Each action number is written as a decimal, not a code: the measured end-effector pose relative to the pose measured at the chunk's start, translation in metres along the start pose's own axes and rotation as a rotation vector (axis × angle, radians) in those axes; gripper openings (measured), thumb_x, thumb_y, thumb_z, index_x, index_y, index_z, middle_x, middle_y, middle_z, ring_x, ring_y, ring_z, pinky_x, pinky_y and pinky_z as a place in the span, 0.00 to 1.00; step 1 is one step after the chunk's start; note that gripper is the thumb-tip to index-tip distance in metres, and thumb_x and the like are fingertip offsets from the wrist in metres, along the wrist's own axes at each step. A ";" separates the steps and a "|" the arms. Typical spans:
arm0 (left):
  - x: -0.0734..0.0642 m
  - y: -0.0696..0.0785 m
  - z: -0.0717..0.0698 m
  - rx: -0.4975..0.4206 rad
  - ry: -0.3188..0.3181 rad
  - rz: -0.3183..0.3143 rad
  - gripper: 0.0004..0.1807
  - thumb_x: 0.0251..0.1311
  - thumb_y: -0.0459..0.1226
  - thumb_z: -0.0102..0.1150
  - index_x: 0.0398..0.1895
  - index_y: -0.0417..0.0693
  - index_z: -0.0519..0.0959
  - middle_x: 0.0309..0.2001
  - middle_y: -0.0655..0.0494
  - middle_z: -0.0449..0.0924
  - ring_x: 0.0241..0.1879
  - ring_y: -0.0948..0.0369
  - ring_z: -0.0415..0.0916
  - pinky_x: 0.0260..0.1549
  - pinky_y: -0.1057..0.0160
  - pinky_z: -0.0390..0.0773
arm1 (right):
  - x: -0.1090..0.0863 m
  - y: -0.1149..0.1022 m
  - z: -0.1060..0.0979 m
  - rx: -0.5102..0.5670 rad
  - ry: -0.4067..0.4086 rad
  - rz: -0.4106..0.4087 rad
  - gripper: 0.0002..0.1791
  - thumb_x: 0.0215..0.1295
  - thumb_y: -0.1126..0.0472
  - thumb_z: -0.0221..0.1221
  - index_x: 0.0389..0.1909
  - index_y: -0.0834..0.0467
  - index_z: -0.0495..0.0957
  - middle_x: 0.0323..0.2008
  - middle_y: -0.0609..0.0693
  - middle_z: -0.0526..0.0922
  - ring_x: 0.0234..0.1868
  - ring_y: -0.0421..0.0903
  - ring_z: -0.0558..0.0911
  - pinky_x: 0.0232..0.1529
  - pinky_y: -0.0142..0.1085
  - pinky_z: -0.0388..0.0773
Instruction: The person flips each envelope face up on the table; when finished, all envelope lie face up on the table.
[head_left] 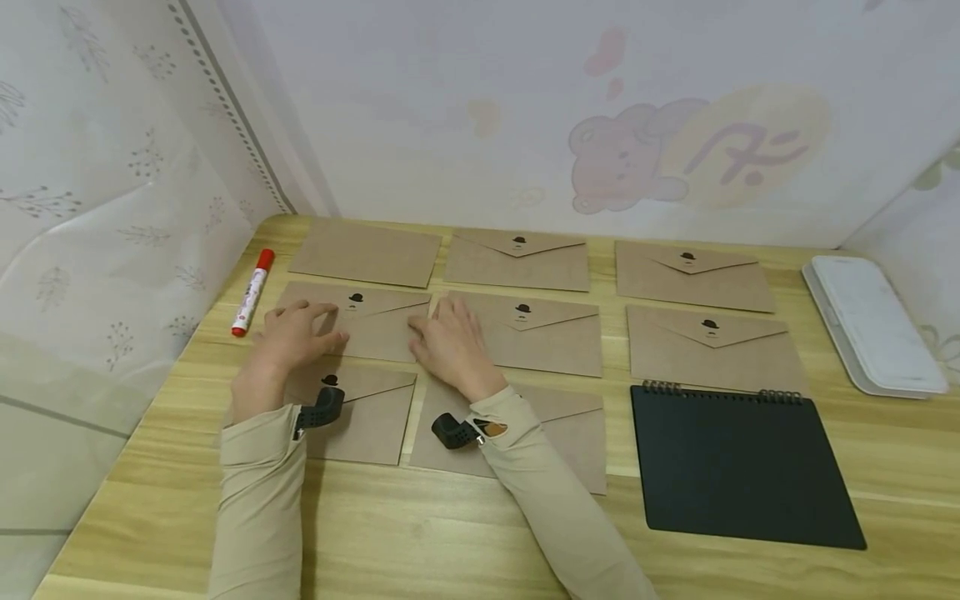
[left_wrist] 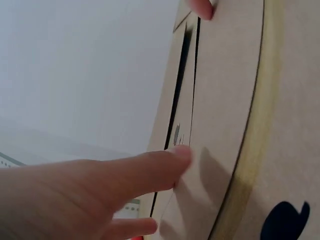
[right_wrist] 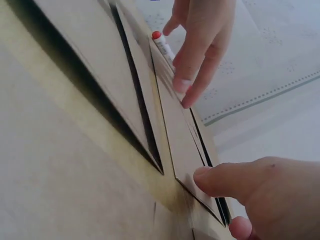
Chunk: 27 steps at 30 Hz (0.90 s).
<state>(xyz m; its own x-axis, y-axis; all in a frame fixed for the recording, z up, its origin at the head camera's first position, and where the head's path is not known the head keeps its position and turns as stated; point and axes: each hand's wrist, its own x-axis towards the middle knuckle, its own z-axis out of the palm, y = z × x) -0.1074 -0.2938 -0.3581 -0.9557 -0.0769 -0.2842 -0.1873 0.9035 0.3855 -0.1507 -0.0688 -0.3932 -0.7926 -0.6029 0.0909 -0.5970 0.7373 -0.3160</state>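
Observation:
Brown paper envelopes with a small black hat print lie in rows on the wooden table. Over the left end of the middle-row left envelope is my left hand, fingers spread and gently bent. In the left wrist view the left thumb is right at that envelope's surface. My right hand lies at its right end, beside the middle envelope. In the right wrist view the right thumb touches near the envelope's corner, with another fingertip beyond the edge. Neither hand grips anything.
Beyond the left hand lies a red-capped marker. A black spiral notebook sits at front right, against an envelope. A white case-like object stands at the right edge. Patterned white walls enclose the table's back and sides.

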 end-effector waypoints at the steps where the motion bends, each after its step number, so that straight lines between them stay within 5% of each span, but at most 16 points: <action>1: 0.001 0.000 0.000 0.005 0.010 -0.003 0.32 0.63 0.49 0.52 0.65 0.39 0.62 0.65 0.27 0.48 0.60 0.24 0.40 0.47 0.22 0.45 | 0.001 0.000 0.000 0.000 0.003 0.000 0.19 0.65 0.52 0.55 0.57 0.47 0.76 0.29 0.46 0.64 0.34 0.45 0.61 0.31 0.33 0.57; 9: 0.003 -0.001 -0.001 -0.016 0.149 0.043 0.30 0.65 0.49 0.49 0.62 0.37 0.66 0.65 0.29 0.53 0.60 0.28 0.46 0.49 0.26 0.50 | 0.009 0.017 -0.007 0.145 0.185 -0.020 0.15 0.64 0.57 0.57 0.50 0.56 0.80 0.35 0.51 0.74 0.35 0.47 0.69 0.33 0.35 0.66; 14: 0.023 -0.015 -0.018 -0.017 0.091 0.201 0.26 0.66 0.43 0.49 0.58 0.30 0.67 0.60 0.26 0.60 0.60 0.31 0.53 0.54 0.34 0.57 | 0.033 0.035 -0.023 0.072 0.060 -0.061 0.16 0.65 0.58 0.56 0.52 0.55 0.78 0.47 0.51 0.77 0.47 0.49 0.72 0.50 0.39 0.66; 18: 0.041 -0.021 -0.029 -0.066 0.054 0.252 0.25 0.66 0.41 0.50 0.60 0.32 0.66 0.59 0.28 0.63 0.59 0.33 0.58 0.55 0.37 0.58 | 0.058 0.043 -0.025 -0.032 -0.067 -0.158 0.16 0.66 0.58 0.54 0.53 0.55 0.77 0.53 0.50 0.77 0.58 0.48 0.70 0.66 0.41 0.50; 20: 0.048 -0.020 -0.032 -0.055 0.048 0.269 0.25 0.66 0.40 0.50 0.60 0.32 0.66 0.59 0.29 0.63 0.58 0.33 0.59 0.55 0.37 0.59 | 0.066 0.046 -0.022 -0.079 -0.121 -0.197 0.15 0.66 0.57 0.54 0.52 0.56 0.78 0.54 0.50 0.77 0.60 0.48 0.69 0.68 0.41 0.45; 27: 0.071 -0.007 -0.036 -0.051 -0.133 0.324 0.27 0.63 0.35 0.52 0.62 0.30 0.63 0.62 0.26 0.58 0.61 0.33 0.54 0.56 0.38 0.57 | 0.076 0.051 -0.023 -0.164 -0.225 -0.236 0.15 0.61 0.56 0.60 0.47 0.57 0.79 0.45 0.49 0.80 0.47 0.46 0.75 0.54 0.37 0.66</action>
<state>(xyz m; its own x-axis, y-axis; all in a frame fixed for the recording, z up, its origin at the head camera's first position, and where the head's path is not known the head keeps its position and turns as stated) -0.1822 -0.3208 -0.3498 -0.9298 0.2694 -0.2508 0.1068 0.8495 0.5167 -0.2439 -0.0700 -0.3805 -0.5947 -0.8006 -0.0728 -0.7864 0.5982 -0.1543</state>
